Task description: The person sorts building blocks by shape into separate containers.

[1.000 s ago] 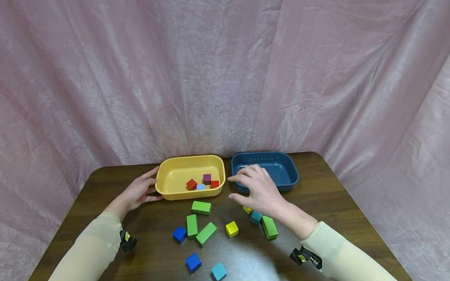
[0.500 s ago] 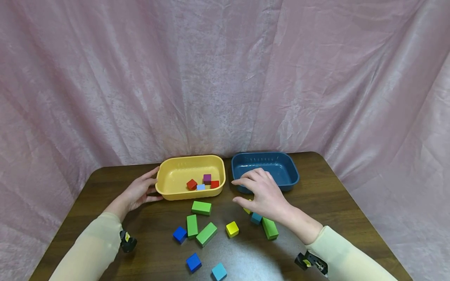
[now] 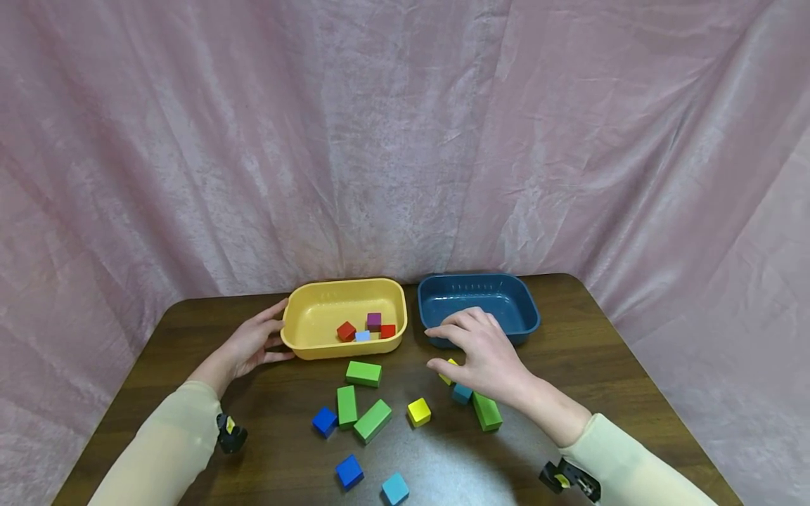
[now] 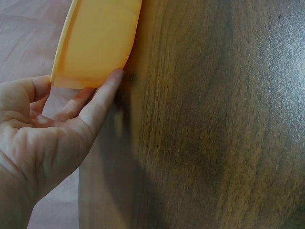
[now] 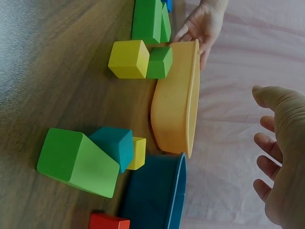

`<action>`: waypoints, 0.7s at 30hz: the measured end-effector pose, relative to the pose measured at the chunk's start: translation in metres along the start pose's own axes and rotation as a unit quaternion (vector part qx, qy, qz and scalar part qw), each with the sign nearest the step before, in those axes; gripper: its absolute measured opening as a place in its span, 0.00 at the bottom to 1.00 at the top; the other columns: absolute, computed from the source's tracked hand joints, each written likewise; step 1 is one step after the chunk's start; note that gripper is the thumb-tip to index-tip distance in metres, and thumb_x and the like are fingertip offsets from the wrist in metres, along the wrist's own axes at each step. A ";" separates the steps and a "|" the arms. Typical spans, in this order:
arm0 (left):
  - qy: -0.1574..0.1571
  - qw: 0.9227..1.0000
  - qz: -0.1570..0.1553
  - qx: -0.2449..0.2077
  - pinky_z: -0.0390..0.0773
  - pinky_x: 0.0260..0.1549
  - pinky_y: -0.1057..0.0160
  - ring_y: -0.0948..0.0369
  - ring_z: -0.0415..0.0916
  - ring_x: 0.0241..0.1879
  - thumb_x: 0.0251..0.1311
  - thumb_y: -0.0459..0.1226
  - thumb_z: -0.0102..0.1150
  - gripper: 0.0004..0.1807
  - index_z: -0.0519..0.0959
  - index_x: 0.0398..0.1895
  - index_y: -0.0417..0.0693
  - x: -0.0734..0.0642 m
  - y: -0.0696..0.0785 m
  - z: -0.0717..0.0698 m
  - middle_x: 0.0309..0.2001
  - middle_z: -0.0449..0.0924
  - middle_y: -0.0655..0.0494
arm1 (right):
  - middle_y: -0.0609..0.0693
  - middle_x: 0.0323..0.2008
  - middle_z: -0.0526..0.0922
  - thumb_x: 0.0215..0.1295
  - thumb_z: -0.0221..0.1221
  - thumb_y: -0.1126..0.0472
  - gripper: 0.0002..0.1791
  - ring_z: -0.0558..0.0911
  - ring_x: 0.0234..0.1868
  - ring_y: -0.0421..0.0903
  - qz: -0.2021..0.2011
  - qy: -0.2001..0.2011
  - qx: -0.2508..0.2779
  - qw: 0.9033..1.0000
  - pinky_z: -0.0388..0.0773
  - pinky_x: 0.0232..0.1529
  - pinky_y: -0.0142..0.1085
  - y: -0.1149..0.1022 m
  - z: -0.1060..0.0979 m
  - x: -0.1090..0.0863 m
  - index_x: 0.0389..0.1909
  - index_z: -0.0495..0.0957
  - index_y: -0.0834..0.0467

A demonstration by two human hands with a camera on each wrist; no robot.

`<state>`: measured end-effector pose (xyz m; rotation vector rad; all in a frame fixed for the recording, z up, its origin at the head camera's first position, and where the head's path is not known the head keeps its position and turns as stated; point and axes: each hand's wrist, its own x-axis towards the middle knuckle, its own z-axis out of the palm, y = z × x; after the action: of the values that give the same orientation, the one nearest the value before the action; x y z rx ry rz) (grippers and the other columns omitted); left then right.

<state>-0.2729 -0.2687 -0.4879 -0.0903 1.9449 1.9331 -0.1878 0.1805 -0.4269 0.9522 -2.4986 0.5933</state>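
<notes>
My left hand (image 3: pixel 249 344) is at the left end of the yellow basin (image 3: pixel 306 309). In the left wrist view its fairly straight fingers (image 4: pixel 101 98) touch the basin's outer end wall. Two red cubes (image 3: pixel 346 332), a purple cube (image 3: pixel 374 321) and a light blue block (image 3: pixel 362 336) lie inside. My right hand (image 3: pixel 484 355) hovers before the blue basin (image 3: pixel 506 306), its thumb and fingers apart with nothing between them. Under and beside it are a small yellow block (image 3: pixel 446 379), a teal cube (image 3: pixel 462 393) and a green block (image 3: pixel 486 411).
Several green blocks (image 3: pixel 372 422), dark blue cubes (image 3: pixel 349 471), a yellow cube (image 3: pixel 419 412) and a light blue cube (image 3: pixel 395 488) lie on the wooden table (image 3: pixel 272 457). A red block (image 5: pixel 108 222) shows in the right wrist view. A pink curtain (image 3: pixel 405 140) hangs behind.
My right hand has drifted a little to the right and toward me, its fingers still apart. The left hand stays at the yellow basin, and the blocks lie as before.
</notes>
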 end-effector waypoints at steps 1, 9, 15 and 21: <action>0.000 1.000 0.000 0.001 0.77 0.57 0.40 0.44 0.72 0.64 0.82 0.39 0.39 0.35 0.41 0.84 0.65 0.000 0.000 0.000 0.76 0.52 0.36 | 0.41 0.47 0.81 0.58 0.74 0.44 0.23 0.73 0.54 0.45 -0.001 0.001 -0.001 1.000 0.70 0.57 0.46 0.000 0.000 -0.001 0.54 0.87 0.46; -0.002 1.000 0.001 0.002 0.77 0.57 0.40 0.42 0.70 0.65 0.82 0.39 0.38 0.34 0.41 0.84 0.65 0.000 0.001 0.000 0.77 0.52 0.36 | 0.41 0.47 0.82 0.57 0.75 0.44 0.23 0.74 0.54 0.45 -0.004 0.004 0.000 1.000 0.70 0.55 0.46 0.001 -0.001 -0.005 0.53 0.87 0.46; -0.004 1.000 0.000 0.002 0.77 0.57 0.40 0.42 0.71 0.65 0.82 0.39 0.38 0.35 0.40 0.84 0.64 0.000 0.001 0.000 0.77 0.51 0.35 | 0.41 0.47 0.82 0.57 0.74 0.45 0.23 0.74 0.54 0.45 -0.004 -0.003 0.002 1.000 0.70 0.56 0.46 0.000 -0.002 -0.008 0.54 0.86 0.45; -0.003 1.000 -0.003 0.000 0.76 0.58 0.39 0.43 0.72 0.64 0.82 0.39 0.39 0.35 0.40 0.84 0.64 0.000 0.001 0.000 0.77 0.51 0.35 | 0.41 0.48 0.82 0.56 0.75 0.45 0.24 0.73 0.54 0.44 0.002 -0.011 0.012 1.000 0.71 0.56 0.46 -0.002 -0.004 -0.012 0.54 0.86 0.45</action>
<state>-0.2734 -0.2689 -0.4866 -0.0904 1.9379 1.9268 -0.1773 0.1880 -0.4290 0.9679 -2.5182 0.6193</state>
